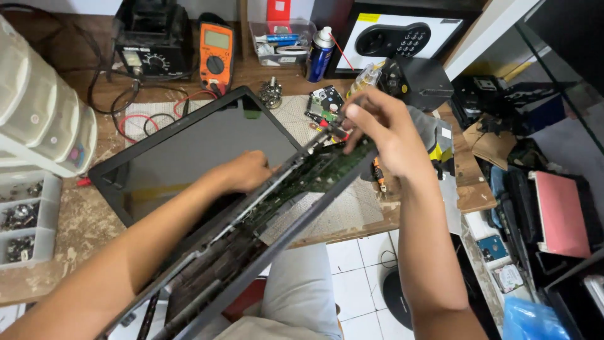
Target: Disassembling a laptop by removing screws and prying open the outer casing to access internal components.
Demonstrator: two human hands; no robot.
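An opened laptop lies tilted across the workbench, its dark screen [189, 151] facing up and its base [251, 233] stripped so the green circuit board [314, 173] shows. My left hand [245, 171] rests on the hinge area between screen and base, pressing it down. My right hand [377, 129] is raised over the far end of the board, fingers pinched around the handle of a thin tool, probably a screwdriver [327, 129], whose tip points down at the board.
An orange multimeter [216, 53], a black soldering station [153, 38], a blue spray can [319, 55], plastic parts drawers [38, 113] and a tray of small hardware [22, 217] ring the bench. Dark electronic parts are piled at right [522, 157].
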